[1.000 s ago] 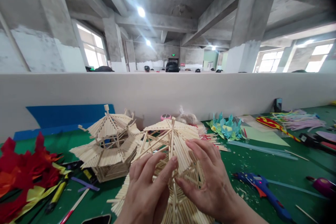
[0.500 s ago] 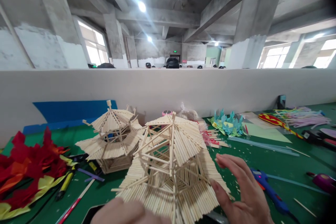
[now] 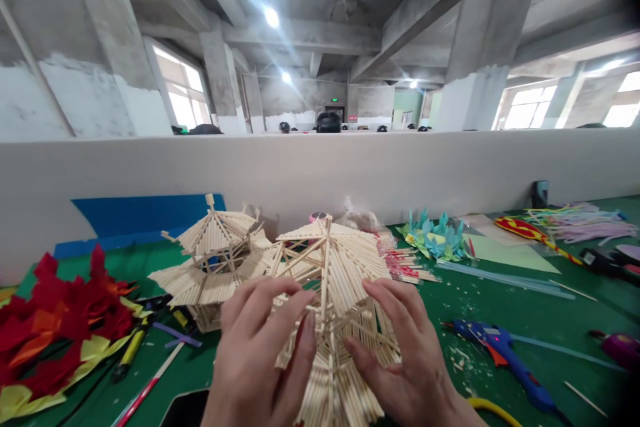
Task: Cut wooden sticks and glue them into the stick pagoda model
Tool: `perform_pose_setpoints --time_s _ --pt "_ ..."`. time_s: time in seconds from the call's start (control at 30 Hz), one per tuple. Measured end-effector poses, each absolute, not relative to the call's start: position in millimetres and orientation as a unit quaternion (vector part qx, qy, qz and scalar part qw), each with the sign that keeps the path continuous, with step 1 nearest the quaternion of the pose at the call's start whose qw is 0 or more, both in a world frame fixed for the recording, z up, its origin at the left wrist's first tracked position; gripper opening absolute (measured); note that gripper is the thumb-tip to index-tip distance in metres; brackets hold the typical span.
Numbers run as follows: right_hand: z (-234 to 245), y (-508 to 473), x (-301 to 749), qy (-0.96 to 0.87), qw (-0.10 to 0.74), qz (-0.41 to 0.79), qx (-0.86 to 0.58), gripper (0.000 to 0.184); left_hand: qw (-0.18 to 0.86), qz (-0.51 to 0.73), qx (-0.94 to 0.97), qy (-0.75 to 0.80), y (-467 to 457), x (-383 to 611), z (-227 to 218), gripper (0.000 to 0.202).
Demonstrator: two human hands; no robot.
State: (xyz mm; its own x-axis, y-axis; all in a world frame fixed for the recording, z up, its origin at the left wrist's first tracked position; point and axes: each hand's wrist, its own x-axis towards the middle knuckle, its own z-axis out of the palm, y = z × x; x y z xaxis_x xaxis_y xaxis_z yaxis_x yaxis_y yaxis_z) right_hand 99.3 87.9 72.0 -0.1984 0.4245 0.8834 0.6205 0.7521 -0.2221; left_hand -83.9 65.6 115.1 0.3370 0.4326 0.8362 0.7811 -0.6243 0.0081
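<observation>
A pagoda model of pale wooden sticks (image 3: 345, 267) stands in front of me, with a slatted upper roof, an open frame of posts and a wide lower roof. Over its left side is my left hand (image 3: 265, 347), fingers curved and a narrow gap between thumb and forefinger. My right hand (image 3: 410, 347) is at the model's right side, thumb and fingers spread apart near the upper roof's edge. Neither hand shows anything held. Whether the fingertips touch the sticks I cannot tell. Both hands hide much of the lower roof.
A second stick pagoda (image 3: 215, 233) stands behind to the left. Red and yellow paper or cloth pieces (image 3: 65, 320) lie far left. A blue glue gun (image 3: 505, 353) rests on the green table (image 3: 425, 400) at right. Red-tipped sticks (image 3: 407, 263) and a blue paper piece (image 3: 435, 233) are farther back.
My left hand has risen from the front edge to the model's left side. My right hand has moved left, nearer the upper roof, leaving the glue gun's nozzle uncovered.
</observation>
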Motion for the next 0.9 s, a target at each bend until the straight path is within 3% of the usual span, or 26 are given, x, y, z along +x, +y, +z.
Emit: perform_pose_setpoints --time_s 0.23,0.7,0.8,0.9 --pt "75.7 96.4 86.3 -0.757 0.554 -0.105 -0.33 0.04 0.086 -0.43 -0.79 -0.428 84.7 -81.7 106.6 0.016" --pt "76.0 95.5 95.9 -0.754 0.552 -0.109 -0.339 0.043 0.07 -0.437 -0.782 -0.439 84.6 -68.7 114.4 0.018" --pt "65.1 84.7 113.8 -0.733 0.579 -0.075 -0.348 0.043 0.09 -0.458 -0.771 -0.434 72.3 -72.3 116.3 0.02" --pt "46.2 69.8 137.7 -0.675 0.627 0.009 -0.389 0.04 0.058 -0.499 -0.73 -0.464 41.4 -93.4 79.9 0.025"
